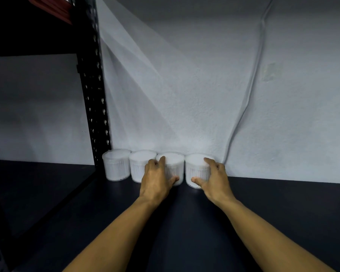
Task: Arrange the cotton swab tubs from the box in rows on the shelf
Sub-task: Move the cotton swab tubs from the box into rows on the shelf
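Both forearms stretch out over the dark shelf toward the back wall, where four tubs stand in a row starting at the black post. Left hand wraps the third tub, thumb low on its front and fingers curled over the far left side. Right hand grips the fourth tub the same way, thumb at the base, fingers up on the lid edge. First tub and second tub sit free, almost touching each other. Looks like both held tubs are getting nudged into line, box not in view. Risk imo: these look light and slick, so pushing the third one left could knock the second out of line, or a tight squeeze pops a lid. There's also a cable hanging right behind the fourth tub that could snag
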Available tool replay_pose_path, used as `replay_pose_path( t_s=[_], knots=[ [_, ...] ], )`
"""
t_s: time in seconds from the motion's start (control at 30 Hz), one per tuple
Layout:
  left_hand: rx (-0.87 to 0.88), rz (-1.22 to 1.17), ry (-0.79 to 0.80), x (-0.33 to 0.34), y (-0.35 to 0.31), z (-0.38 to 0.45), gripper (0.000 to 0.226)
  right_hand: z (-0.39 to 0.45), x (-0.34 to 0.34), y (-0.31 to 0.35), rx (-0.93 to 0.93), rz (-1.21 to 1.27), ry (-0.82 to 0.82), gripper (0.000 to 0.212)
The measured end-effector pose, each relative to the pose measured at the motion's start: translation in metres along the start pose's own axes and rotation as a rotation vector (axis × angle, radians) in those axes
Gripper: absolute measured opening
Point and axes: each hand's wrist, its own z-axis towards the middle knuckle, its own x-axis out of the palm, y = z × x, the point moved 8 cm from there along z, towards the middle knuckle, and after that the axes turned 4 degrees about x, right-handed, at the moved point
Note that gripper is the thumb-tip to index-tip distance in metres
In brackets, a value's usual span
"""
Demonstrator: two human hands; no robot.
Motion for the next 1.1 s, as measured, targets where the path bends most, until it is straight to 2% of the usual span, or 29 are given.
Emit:
replay_pose_path(
  t_s=[0.47, 0.7, 0.87, 1.0, 1.1],
  knots=[
    [0.033, 0.085, -0.043, 0.002, -0.002, 0.009, 0.063, 0.009, 0.003, 0.001, -0.022, -0.04, -0.014, 0.077],
    [0.003, 0.054, -0.008, 0.004, -0.002, 0.007, 0.073, 0.006, 0.002, 0.004, -0.01, -0.109, 0.018, 0.08],
    [-0.023, 0.052, 0.025, -0.005, -0.004, 0.0, 0.089, -0.001, -0.006, 0.013, 0.016, -0.236, 0.01, 0.095],
    [-0.015, 0.104, 0.011, -0.029, -0.01, -0.017, 0.079, -0.022, -0.018, 0.025, -0.016, -0.309, -0.041, 0.081],
    [0.061, 0.095, 0.051, -0.046, -0.021, -0.041, 0.065, -0.053, -0.028, 0.038, -0.105, -0.369, -0.07, 0.067]
  ],
)
